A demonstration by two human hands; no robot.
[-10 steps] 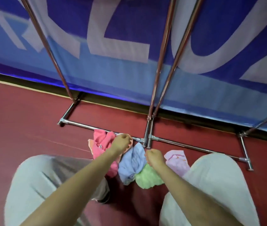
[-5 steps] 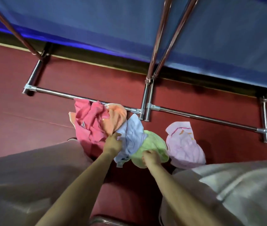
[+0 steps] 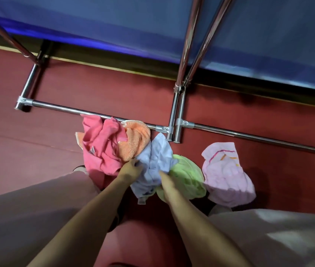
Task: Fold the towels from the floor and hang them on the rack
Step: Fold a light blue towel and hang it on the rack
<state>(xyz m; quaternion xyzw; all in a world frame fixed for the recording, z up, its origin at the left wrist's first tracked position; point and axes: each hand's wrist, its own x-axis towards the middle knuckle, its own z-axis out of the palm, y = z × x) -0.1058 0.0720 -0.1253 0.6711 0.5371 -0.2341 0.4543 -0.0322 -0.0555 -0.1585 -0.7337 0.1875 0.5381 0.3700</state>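
Several crumpled towels lie on the red floor by the rack's base bar (image 3: 87, 112): a pink towel (image 3: 99, 149), an orange towel (image 3: 136, 140), a light blue towel (image 3: 157, 160), a green towel (image 3: 188, 177) and a pale pink towel (image 3: 225, 178). My left hand (image 3: 130, 167) grips the left edge of the light blue towel. My right hand (image 3: 165, 179) grips the same towel at its right side, above the green one. The fingertips of both hands are buried in the cloth.
The chrome rack's uprights (image 3: 195, 43) rise in the middle, with another leg (image 3: 6, 37) at the left. A blue banner (image 3: 268, 35) hangs behind along the wall. My knees in light trousers (image 3: 27, 218) frame the pile on both sides.
The view has dropped closer to the floor. Both hands have moved from hovering over the pile down onto the light blue towel and closed on it.
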